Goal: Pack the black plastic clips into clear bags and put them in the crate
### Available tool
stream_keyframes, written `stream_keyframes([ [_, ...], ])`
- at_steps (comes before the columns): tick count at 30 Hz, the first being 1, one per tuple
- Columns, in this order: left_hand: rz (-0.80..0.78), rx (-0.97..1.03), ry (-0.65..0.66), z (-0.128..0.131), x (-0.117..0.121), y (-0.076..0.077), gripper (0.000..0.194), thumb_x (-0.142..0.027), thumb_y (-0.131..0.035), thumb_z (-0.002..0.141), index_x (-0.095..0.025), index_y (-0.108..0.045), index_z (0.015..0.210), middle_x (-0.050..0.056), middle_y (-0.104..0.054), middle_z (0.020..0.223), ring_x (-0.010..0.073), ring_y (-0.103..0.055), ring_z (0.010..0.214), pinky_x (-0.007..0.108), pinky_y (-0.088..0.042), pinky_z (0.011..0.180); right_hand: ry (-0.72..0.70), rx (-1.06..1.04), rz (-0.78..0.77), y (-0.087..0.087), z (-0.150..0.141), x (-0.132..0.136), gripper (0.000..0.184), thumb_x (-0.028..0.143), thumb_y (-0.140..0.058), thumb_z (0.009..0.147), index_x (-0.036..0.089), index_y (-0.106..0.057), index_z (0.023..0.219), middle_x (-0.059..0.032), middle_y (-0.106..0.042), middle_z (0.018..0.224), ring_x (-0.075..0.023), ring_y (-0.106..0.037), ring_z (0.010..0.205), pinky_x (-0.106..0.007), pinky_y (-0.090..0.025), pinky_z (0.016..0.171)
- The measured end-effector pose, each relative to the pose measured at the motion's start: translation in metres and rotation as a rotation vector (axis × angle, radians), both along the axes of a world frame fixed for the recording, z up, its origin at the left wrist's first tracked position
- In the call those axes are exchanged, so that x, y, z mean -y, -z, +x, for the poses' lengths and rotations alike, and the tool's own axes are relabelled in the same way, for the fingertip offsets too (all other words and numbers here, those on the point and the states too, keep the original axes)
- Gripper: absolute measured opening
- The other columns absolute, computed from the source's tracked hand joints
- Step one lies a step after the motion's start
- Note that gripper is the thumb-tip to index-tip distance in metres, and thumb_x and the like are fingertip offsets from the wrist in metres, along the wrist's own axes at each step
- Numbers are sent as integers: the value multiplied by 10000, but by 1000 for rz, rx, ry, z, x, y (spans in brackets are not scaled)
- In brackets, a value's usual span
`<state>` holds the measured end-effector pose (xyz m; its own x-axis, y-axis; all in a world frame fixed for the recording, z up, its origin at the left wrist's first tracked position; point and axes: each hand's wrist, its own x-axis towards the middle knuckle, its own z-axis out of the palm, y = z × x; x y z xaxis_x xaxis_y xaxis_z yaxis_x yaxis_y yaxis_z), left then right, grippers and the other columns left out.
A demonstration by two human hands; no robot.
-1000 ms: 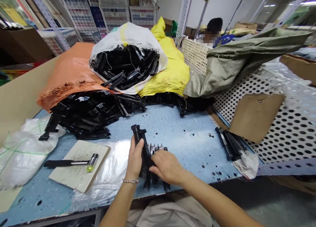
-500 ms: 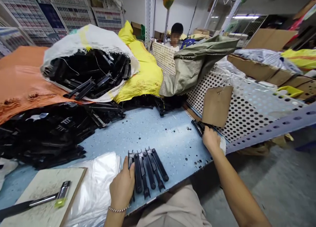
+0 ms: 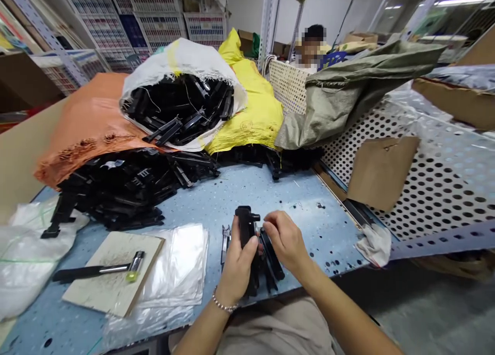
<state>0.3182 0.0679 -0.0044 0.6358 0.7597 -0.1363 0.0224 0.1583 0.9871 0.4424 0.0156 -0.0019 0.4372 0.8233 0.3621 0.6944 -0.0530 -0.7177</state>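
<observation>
My left hand [image 3: 237,259] is wrapped around a long black plastic part [image 3: 246,222], held up at a tilt over the near edge of the bench. A short round stub sticks out at its upper end. Close to that stub, my right hand [image 3: 286,241] has its fingers curled together; whatever they pinch is hidden. Beneath both hands lie several slim black parts [image 3: 273,254] side by side on the blue bench, partly covered. One metal forked tip [image 3: 225,234] shows just left of my left hand.
A hammer [image 3: 116,268] rests on a pale board [image 3: 145,277], beside clear plastic bags [image 3: 187,265]. Behind, orange [image 3: 91,110], white [image 3: 189,53] and yellow [image 3: 255,113] sacks spill black parts. A perforated panel [image 3: 436,190], cardboard and a white cloth [image 3: 374,244] are at right. Someone sits beyond.
My right hand has come back from the black parts by the perforated panel to beside my left hand. My left hand has lifted a black part from the row. The view swung right, then back.
</observation>
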Motion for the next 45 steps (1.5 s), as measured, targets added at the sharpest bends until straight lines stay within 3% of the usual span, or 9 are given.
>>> stream_keyframes([
  [3, -52, 3, -2, -7, -3, -2, 697, -460, -522, 885, -249, -224, 1478, 117, -538, 1271, 176, -639, 786, 333, -547, 735, -56, 126, 12, 0, 12, -26, 353, 439, -320, 970, 218, -507, 769, -43, -560, 725, -194, -528, 721, -316, -411, 678],
  [8, -98, -27, -175, -18, -27, -5, 684, -459, -577, 843, -253, -313, 1439, 93, -618, 1090, 143, -623, 640, 279, -538, 586, -253, -203, -168, 6, 6, -38, 478, 463, -173, 999, 218, -486, 734, 27, -479, 585, -137, -479, 541, -255, -393, 541],
  [12, -220, -44, -257, -27, -45, -13, 638, -518, -524, 841, -212, -371, 1380, 13, -626, 731, 140, -594, 505, 242, -487, 476, -500, 241, -69, 24, -20, -14, 438, 485, -282, 980, 175, -586, 919, -71, -616, 808, -191, -541, 730, -319, -428, 664],
  [17, -130, -146, -224, -41, -51, -8, 670, -552, -482, 844, -226, -337, 1411, 49, -666, 861, 158, -627, 552, 265, -492, 520, -608, 487, -57, 48, -28, -13, 441, 472, -307, 979, 186, -601, 816, -61, -623, 748, -180, -547, 691, -303, -425, 650],
  [21, 345, -707, -205, -63, -57, 13, 575, -467, -344, 923, -189, -362, 1426, 134, -692, 952, 269, -672, 776, 372, -494, 703, -140, 379, -424, 33, 38, -53, 391, 427, -283, 996, 233, -617, 935, -41, -651, 883, -166, -596, 812, -267, -451, 712],
  [25, 564, -1126, -12, -60, -42, 36, 576, -371, -261, 954, -89, -297, 1455, 145, -682, 678, 322, -675, 693, 388, -464, 652, 257, 393, -512, 12, 120, -100, 473, 424, -264, 990, 102, -435, 1292, -237, -504, 1245, -306, -542, 1071, -392, -439, 804],
  [35, 863, -760, -102, -45, -35, 54, 448, -388, -372, 936, -155, -529, 1285, 157, -640, 1115, 285, -586, 1080, 412, -488, 881, 419, 334, -736, 26, 166, -123, 436, 400, -347, 967, 80, -544, 1188, -229, -584, 1155, -310, -603, 1043, -376, -427, 831],
  [40, 849, -554, -106, -33, -35, 46, 419, -340, -440, 910, -180, -524, 1287, 128, -614, 1139, 274, -549, 1109, 452, -463, 950, 428, 333, -732, 26, 156, -132, 531, 426, -481, 911, 64, -456, 1298, -260, -525, 1255, -324, -578, 1099, -369, -423, 830],
  [45, 652, -411, -156, -48, -33, 39, 396, -334, -478, 881, -216, -558, 1251, 107, -612, 1142, 253, -567, 1088, 447, -472, 941, 355, 254, -772, 1, 162, -138, 370, 362, -577, 830, 54, -651, 1020, -214, -678, 988, -287, -640, 950, -302, -422, 709],
])
